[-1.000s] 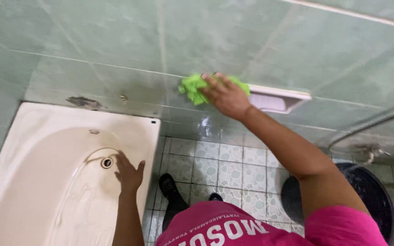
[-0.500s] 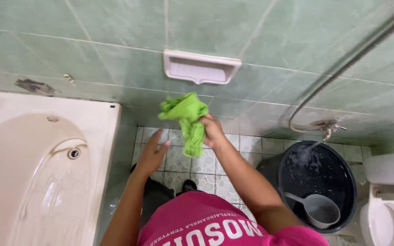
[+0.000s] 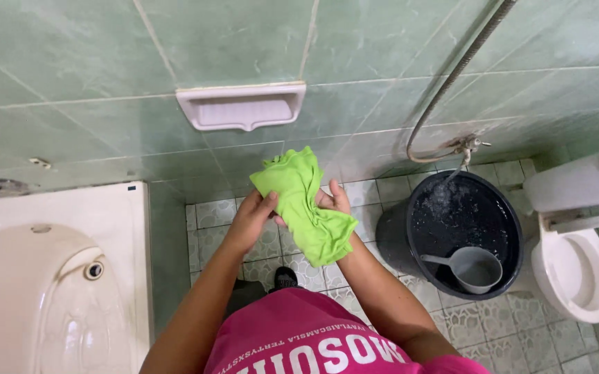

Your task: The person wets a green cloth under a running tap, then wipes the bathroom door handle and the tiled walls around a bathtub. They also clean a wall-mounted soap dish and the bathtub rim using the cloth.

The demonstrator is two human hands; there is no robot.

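Note:
A bright green cloth (image 3: 303, 204) hangs crumpled between both of my hands, in front of my chest. My left hand (image 3: 253, 220) grips its upper left part with the fingers curled into the fabric. My right hand (image 3: 332, 201) holds it from behind on the right, mostly hidden by the cloth. Above the cloth a white ceramic soap dish (image 3: 241, 106) is set into the green tiled wall (image 3: 91, 62).
A white basin (image 3: 43, 277) stands at the left. A black bucket (image 3: 462, 232) of water with a grey scoop (image 3: 472, 268) sits at the right under a wall tap (image 3: 467, 145) and hose. A white toilet (image 3: 580, 239) is at the far right. Patterned floor tiles (image 3: 493, 332) lie below.
My right hand has brought the green cloth down from the soap dish on the wall. My left hand has left the basin and joined it on the cloth. My view has shifted right.

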